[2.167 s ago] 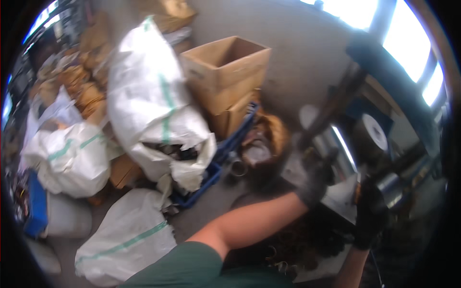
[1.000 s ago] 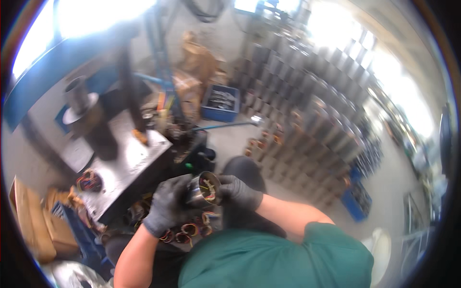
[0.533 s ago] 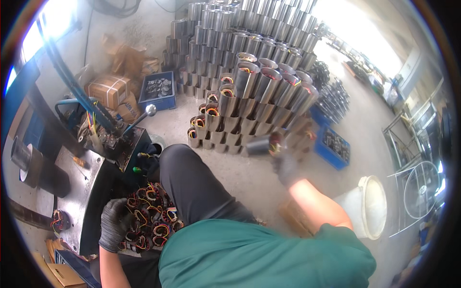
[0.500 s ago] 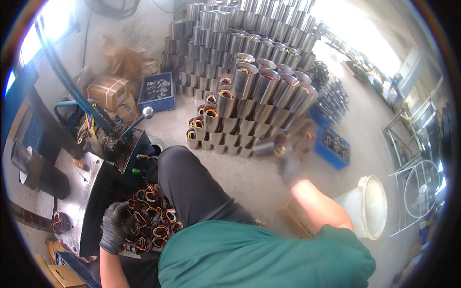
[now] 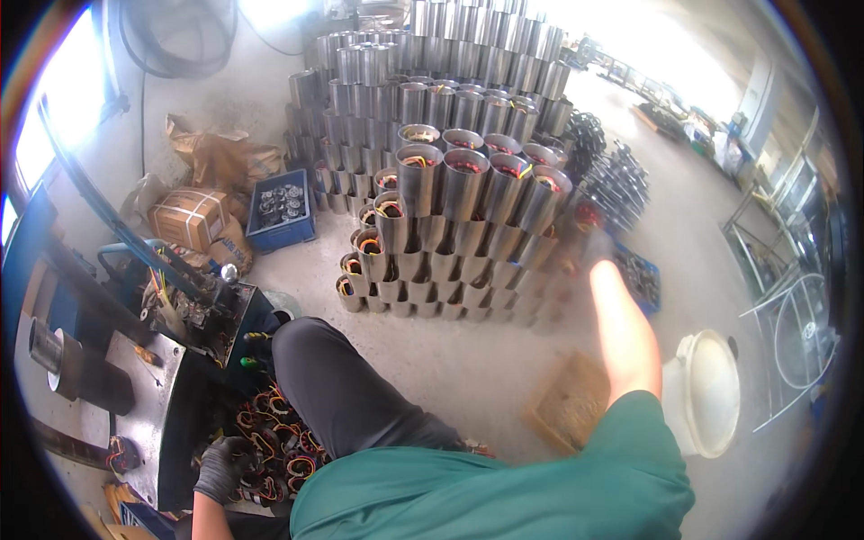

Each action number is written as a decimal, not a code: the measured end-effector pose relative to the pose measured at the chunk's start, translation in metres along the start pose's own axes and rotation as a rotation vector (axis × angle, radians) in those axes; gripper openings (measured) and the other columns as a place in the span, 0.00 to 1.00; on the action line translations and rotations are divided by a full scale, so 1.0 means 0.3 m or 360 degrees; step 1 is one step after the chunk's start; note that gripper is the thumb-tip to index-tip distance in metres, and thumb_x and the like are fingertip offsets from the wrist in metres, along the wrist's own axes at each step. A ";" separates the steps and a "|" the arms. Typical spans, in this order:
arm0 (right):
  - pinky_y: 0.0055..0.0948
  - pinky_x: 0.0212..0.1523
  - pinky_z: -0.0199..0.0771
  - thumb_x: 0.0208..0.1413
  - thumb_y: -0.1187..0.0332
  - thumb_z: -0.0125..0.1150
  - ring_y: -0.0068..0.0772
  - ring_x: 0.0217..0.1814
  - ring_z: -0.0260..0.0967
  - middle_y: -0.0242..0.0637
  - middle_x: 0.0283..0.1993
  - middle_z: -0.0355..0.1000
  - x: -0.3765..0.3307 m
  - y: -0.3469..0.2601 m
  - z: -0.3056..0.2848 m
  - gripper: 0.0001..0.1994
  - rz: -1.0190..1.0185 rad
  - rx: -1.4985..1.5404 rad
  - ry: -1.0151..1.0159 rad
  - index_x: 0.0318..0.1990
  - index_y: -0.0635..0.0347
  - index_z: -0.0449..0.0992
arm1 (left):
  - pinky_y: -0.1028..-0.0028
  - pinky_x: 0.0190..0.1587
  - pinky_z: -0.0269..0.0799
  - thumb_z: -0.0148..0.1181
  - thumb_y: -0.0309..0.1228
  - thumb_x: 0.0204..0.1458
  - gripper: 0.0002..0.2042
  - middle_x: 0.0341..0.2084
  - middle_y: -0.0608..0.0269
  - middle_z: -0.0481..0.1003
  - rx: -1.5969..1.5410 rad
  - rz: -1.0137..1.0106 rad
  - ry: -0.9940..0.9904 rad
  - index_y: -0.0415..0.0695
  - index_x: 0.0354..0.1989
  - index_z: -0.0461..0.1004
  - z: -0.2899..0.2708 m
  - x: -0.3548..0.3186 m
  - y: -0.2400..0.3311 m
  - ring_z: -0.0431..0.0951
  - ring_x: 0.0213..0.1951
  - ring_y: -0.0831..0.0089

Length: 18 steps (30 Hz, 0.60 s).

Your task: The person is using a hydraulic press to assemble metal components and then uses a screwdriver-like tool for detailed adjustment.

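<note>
Bright daylight floods a workshop's grey concrete floor (image 5: 468, 360), with a blue crate (image 5: 282, 211) near the wall.

Strapped brown cardboard box (image 5: 187, 219) on floor at left wall, crumpled brown paper sacks (image 5: 220, 155) behind, blue parts crate (image 5: 281, 212) beside.

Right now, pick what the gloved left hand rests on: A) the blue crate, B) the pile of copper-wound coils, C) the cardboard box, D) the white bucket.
B: the left hand lies on the coils heaped beside the knee, well away from the blue crate, white bucket and cardboard box.
</note>
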State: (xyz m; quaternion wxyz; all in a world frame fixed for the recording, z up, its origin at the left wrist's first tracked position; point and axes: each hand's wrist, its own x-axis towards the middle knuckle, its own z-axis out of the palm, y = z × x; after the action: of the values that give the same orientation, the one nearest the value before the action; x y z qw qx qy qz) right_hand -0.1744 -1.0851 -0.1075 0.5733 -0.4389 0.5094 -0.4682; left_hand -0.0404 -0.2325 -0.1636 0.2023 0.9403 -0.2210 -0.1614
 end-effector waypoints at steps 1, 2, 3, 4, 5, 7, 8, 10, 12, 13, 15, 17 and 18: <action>0.33 0.16 0.65 0.58 0.66 0.61 0.34 0.17 0.69 0.37 0.23 0.74 0.083 0.026 0.021 0.07 0.0016 -0.0068 -0.0069 0.36 0.60 0.78 | 0.61 0.50 0.80 0.73 0.29 0.46 0.15 0.41 0.51 0.82 0.0004 -0.0024 0.0019 0.44 0.44 0.84 -0.005 -0.012 0.005 0.84 0.44 0.55; 0.35 0.18 0.69 0.57 0.65 0.62 0.36 0.19 0.71 0.38 0.24 0.76 0.160 0.059 0.048 0.09 0.0033 -0.0136 -0.0143 0.36 0.61 0.80 | 0.61 0.51 0.80 0.73 0.29 0.46 0.16 0.42 0.50 0.82 0.0057 -0.0096 0.0033 0.43 0.45 0.83 -0.013 -0.026 0.011 0.84 0.44 0.54; 0.35 0.18 0.69 0.57 0.65 0.62 0.36 0.19 0.71 0.38 0.24 0.76 0.236 0.100 0.076 0.09 0.0044 -0.0133 -0.0182 0.36 0.61 0.80 | 0.61 0.51 0.80 0.73 0.30 0.46 0.16 0.43 0.50 0.82 0.0110 -0.0173 0.0046 0.43 0.46 0.83 -0.018 -0.042 0.014 0.84 0.45 0.53; 0.36 0.20 0.71 0.56 0.66 0.62 0.38 0.21 0.72 0.38 0.26 0.77 0.314 0.153 0.102 0.08 0.0161 -0.0049 -0.0347 0.35 0.62 0.81 | 0.61 0.51 0.80 0.73 0.30 0.46 0.16 0.43 0.50 0.82 0.0115 -0.0211 0.0064 0.43 0.46 0.83 -0.017 -0.056 -0.005 0.84 0.45 0.53; 0.38 0.23 0.73 0.55 0.66 0.63 0.39 0.22 0.73 0.38 0.27 0.78 0.385 0.209 0.131 0.08 0.0282 0.0031 -0.0511 0.35 0.62 0.82 | 0.60 0.51 0.79 0.73 0.30 0.47 0.17 0.45 0.49 0.81 0.0143 -0.0228 0.0066 0.42 0.47 0.83 -0.012 -0.064 -0.043 0.83 0.46 0.52; 0.38 0.23 0.71 0.52 0.68 0.62 0.39 0.22 0.73 0.37 0.25 0.76 0.679 0.229 -0.013 0.05 0.0227 0.0157 -0.0530 0.30 0.58 0.81 | 0.60 0.52 0.79 0.73 0.30 0.47 0.18 0.46 0.49 0.81 0.0102 -0.0124 0.0018 0.42 0.48 0.82 0.039 0.035 -0.090 0.83 0.47 0.52; 0.38 0.23 0.71 0.52 0.68 0.62 0.39 0.22 0.73 0.37 0.25 0.76 0.748 0.215 -0.025 0.05 0.0236 0.0138 -0.0560 0.30 0.58 0.81 | 0.60 0.52 0.79 0.72 0.31 0.47 0.19 0.47 0.48 0.81 0.0076 -0.0150 0.0004 0.42 0.50 0.81 0.042 0.030 -0.095 0.83 0.48 0.51; 0.42 0.44 0.73 0.64 0.57 0.54 0.47 0.50 0.72 0.48 0.51 0.74 0.816 0.186 -0.027 0.19 0.0306 -0.0149 -0.0752 0.53 0.64 0.72 | 0.59 0.53 0.78 0.72 0.31 0.48 0.20 0.48 0.48 0.80 0.0036 -0.0197 -0.0004 0.42 0.51 0.81 0.048 0.018 -0.117 0.82 0.49 0.50; 0.43 0.55 0.74 0.68 0.52 0.53 0.47 0.61 0.73 0.51 0.63 0.74 0.643 0.201 0.046 0.28 -0.0222 -0.1421 -0.0897 0.65 0.65 0.68 | 0.58 0.55 0.77 0.70 0.35 0.51 0.21 0.49 0.48 0.80 0.0168 -0.0179 0.0041 0.43 0.53 0.80 0.026 -0.039 -0.116 0.81 0.51 0.49; 0.40 0.52 0.75 0.65 0.53 0.59 0.45 0.55 0.76 0.47 0.58 0.77 0.699 0.340 0.166 0.26 0.0295 -0.0287 -0.0814 0.64 0.61 0.70 | 0.58 0.55 0.77 0.70 0.35 0.51 0.21 0.49 0.48 0.80 0.0189 -0.0295 0.0052 0.43 0.53 0.80 0.012 -0.097 -0.116 0.81 0.51 0.49; 0.41 0.49 0.76 0.67 0.45 0.56 0.48 0.48 0.78 0.47 0.49 0.79 0.796 0.166 -0.140 0.29 -0.0054 -0.0285 -0.0798 0.65 0.56 0.71 | 0.58 0.56 0.76 0.69 0.40 0.53 0.22 0.49 0.48 0.80 0.0102 0.0012 0.0040 0.45 0.55 0.79 0.071 0.038 -0.168 0.80 0.52 0.49; 0.40 0.55 0.76 0.68 0.53 0.56 0.42 0.58 0.76 0.46 0.59 0.76 0.448 0.336 0.195 0.24 -0.0246 -0.0534 -0.0560 0.62 0.63 0.77 | 0.58 0.55 0.76 0.67 0.42 0.55 0.22 0.49 0.49 0.80 0.0095 -0.0252 0.0078 0.46 0.57 0.77 -0.009 -0.143 -0.121 0.80 0.52 0.49; 0.40 0.55 0.76 0.68 0.53 0.56 0.42 0.58 0.76 0.46 0.59 0.76 0.454 0.338 0.056 0.24 -0.0236 -0.0543 -0.0648 0.62 0.63 0.77 | 0.57 0.55 0.76 0.66 0.41 0.56 0.22 0.49 0.49 0.80 -0.0038 -0.0294 0.0030 0.47 0.57 0.77 -0.021 -0.081 -0.090 0.80 0.51 0.49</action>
State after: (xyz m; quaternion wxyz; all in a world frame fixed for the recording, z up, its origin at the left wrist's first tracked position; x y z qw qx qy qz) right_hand -0.1427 -1.2007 -0.2287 0.5458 -0.6503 0.4217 -0.3185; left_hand -0.0492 -0.1966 -0.1652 0.1997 0.9557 -0.1296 -0.1732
